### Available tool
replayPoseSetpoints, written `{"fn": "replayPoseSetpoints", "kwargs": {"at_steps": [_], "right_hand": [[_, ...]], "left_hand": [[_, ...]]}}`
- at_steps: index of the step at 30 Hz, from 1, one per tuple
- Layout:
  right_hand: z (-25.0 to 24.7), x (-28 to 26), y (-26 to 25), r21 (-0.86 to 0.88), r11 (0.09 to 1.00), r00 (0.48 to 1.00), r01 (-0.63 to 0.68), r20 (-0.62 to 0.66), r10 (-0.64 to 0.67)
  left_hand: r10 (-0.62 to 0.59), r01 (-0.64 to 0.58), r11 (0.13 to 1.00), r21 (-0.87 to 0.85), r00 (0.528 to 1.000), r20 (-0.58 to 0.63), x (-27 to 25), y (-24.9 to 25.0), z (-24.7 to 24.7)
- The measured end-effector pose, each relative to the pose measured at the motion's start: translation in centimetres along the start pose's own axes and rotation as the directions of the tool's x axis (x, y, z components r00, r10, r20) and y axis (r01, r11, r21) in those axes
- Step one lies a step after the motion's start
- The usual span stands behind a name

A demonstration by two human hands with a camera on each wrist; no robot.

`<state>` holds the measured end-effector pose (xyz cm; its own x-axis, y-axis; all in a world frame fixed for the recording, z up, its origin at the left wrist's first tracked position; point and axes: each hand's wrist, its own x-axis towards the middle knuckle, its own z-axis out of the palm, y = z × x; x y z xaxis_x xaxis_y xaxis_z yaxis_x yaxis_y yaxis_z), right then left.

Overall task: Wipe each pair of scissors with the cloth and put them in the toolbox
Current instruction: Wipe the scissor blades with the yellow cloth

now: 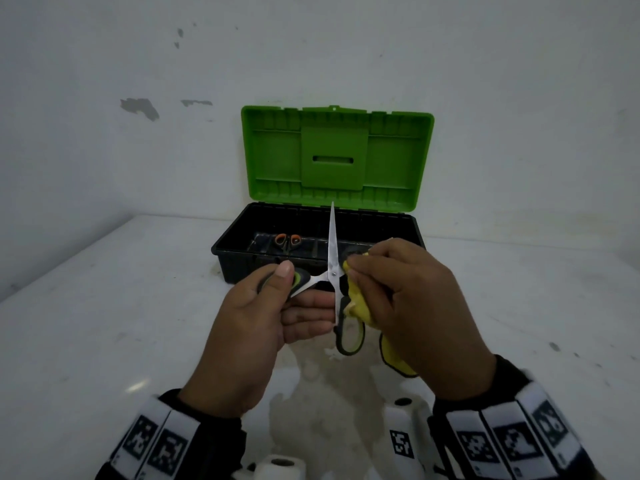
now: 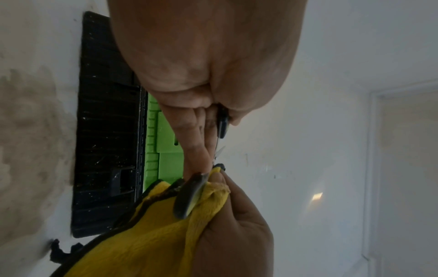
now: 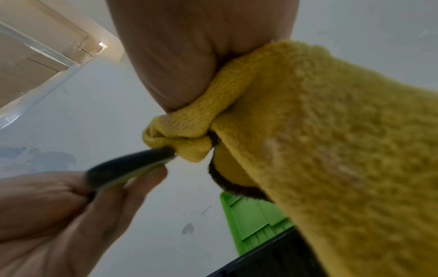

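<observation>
A pair of scissors [image 1: 332, 258] with grey-and-green handles is held spread open in front of the toolbox [image 1: 239, 237], one blade pointing up. My left hand [image 1: 273, 299] grips one handle loop, thumb on top. My right hand [image 1: 391, 289] holds a yellow cloth [image 1: 356, 299] bunched against the other blade near the pivot. In the left wrist view the cloth [image 2: 151, 234] wraps the scissors [image 2: 189, 195]. The right wrist view shows the cloth [image 3: 331, 150] pinched at the scissors handle [image 3: 123, 168]. Another pair with orange handles [image 1: 287, 241] lies inside the black toolbox.
The toolbox's green lid [image 1: 336, 154] stands open against the white wall. The white table [image 1: 104, 323] has a stained patch near me. A white roll [image 1: 280, 467] sits at the near edge.
</observation>
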<state>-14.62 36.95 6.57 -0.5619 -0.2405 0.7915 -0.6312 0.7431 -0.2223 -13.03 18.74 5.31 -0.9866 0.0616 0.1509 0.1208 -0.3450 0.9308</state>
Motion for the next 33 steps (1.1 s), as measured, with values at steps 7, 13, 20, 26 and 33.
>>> {"fn": "replayPoseSetpoints", "kwargs": {"at_steps": [7,13,20,26,33], "right_hand": [[-0.9,0.0,0.1,0.063,0.98,0.979,-0.186,-0.069,0.19],[-0.7,0.5,-1.8,0.099,0.97,0.962,-0.224,-0.138,0.237],[0.2,-0.6,-2.7,0.053,0.994,0.995,-0.095,0.027,0.094],[0.0,-0.5,-1.2,0.037,0.98,0.978,-0.194,-0.07,0.196],[0.3,-0.8,-1.3,0.046,0.984,0.984,-0.174,-0.034,0.176]], "left_hand": [[-0.008,0.008,0.999,0.046,1.0,-0.012,-0.9,0.5,-0.1],[0.026,-0.024,0.997,0.079,0.999,-0.026,-1.2,0.6,0.2],[0.006,-0.003,0.998,0.057,0.998,-0.057,-1.5,0.8,-0.1],[-0.034,0.035,0.999,0.042,0.999,-0.037,-1.9,0.6,0.0],[-0.02,0.022,0.997,0.074,1.0,-0.018,-1.8,0.7,-0.3]]}}
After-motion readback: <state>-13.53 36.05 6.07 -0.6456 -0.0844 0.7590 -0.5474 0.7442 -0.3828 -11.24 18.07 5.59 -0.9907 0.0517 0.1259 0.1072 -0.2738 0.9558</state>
